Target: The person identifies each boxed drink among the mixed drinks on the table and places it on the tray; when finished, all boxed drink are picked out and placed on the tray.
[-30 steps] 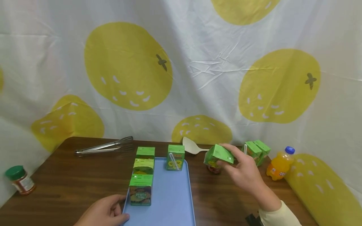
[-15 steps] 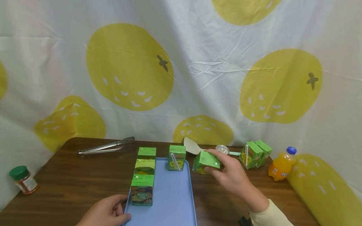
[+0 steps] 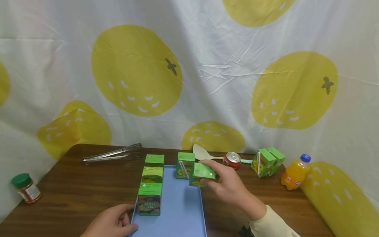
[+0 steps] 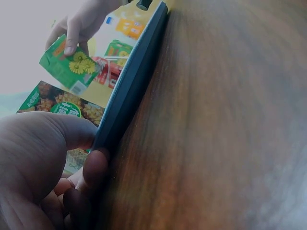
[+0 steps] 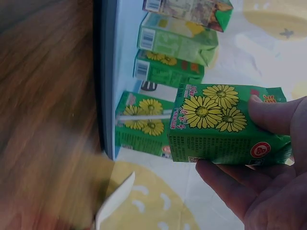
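My right hand [image 3: 228, 184] grips a green drink carton [image 3: 199, 174] by its sides, over the right edge of the blue tray [image 3: 180, 214]. Yellow flowers show on this carton [image 5: 216, 124] in the right wrist view. My left hand [image 3: 108, 222] holds the tray's near left edge, and the left wrist view has the thumb on one side of the rim [image 4: 132, 81] and a finger on the other. Three green cartons [image 3: 149, 199] stand in a row along the tray's left side. A fourth carton with a straw [image 3: 185, 166] stands at the far right corner.
Behind the right hand are a red can [image 3: 232, 160] and a white spatula [image 3: 202, 153]. Two more cartons [image 3: 263, 163] and an orange soda bottle [image 3: 295, 172] stand at the right. Metal tongs [image 3: 111, 153] and a green-lidded spice jar [image 3: 26, 188] are at the left.
My right hand has carried the carton leftward, from in front of the can to the tray's right edge. The can has come into view. My left hand keeps its hold on the tray.
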Available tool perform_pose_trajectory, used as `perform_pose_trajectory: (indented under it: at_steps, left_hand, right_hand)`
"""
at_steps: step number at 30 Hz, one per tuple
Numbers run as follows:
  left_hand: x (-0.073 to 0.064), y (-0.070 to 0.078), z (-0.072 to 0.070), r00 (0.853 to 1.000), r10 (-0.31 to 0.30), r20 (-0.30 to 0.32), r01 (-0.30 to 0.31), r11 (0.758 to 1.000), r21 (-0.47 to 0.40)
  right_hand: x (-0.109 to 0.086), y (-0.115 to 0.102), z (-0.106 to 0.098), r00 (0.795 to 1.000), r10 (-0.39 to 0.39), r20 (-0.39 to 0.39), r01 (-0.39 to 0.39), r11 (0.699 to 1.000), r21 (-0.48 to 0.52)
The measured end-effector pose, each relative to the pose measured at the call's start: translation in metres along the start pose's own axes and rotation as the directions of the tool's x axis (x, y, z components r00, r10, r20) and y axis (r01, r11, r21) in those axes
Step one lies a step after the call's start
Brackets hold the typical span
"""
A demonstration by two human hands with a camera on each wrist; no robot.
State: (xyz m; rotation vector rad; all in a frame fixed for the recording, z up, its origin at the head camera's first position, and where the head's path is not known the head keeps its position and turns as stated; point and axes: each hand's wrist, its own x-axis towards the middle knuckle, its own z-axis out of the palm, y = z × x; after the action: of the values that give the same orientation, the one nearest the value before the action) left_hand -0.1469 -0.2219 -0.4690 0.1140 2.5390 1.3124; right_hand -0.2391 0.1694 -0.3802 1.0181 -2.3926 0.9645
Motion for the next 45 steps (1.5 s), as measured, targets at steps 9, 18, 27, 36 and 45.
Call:
perform_pose_trajectory:
  at_steps: [9, 18, 27, 36, 45]
  left_hand:
    - [0.002, -0.001, 0.001, 0.998, -0.055, -0.005, 0.055, 0.998, -0.005]
    - [0.003, -0.005, 0.001, 0.999, -0.053, 0.0, 0.053, 0.998, -0.015]
    - [0.001, -0.003, 0.0, 0.999, -0.047, 0.01, 0.047, 0.999, -0.021]
    - [0.001, 0.0, 0.0, 0.999, -0.038, 0.005, 0.038, 0.999, -0.014]
    - [0.001, -0.002, 0.0, 0.999, -0.034, 0.011, 0.035, 0.999, -0.02]
  right_hand:
    - [0.006, -0.001, 0.016, 0.999, -0.006, 0.047, 0.005, 1.0, 0.009]
    - [0.013, -0.001, 0.028, 0.992, 0.049, 0.116, -0.054, 0.998, 0.045]
    - [0.018, 0.006, 0.037, 0.984, 0.1, 0.146, -0.107, 0.993, 0.04]
    - [0.022, 0.011, 0.043, 0.976, 0.147, 0.163, -0.159, 0.985, 0.062]
    - [0.022, 0.015, 0.048, 0.965, 0.169, 0.202, -0.191, 0.977, 0.097]
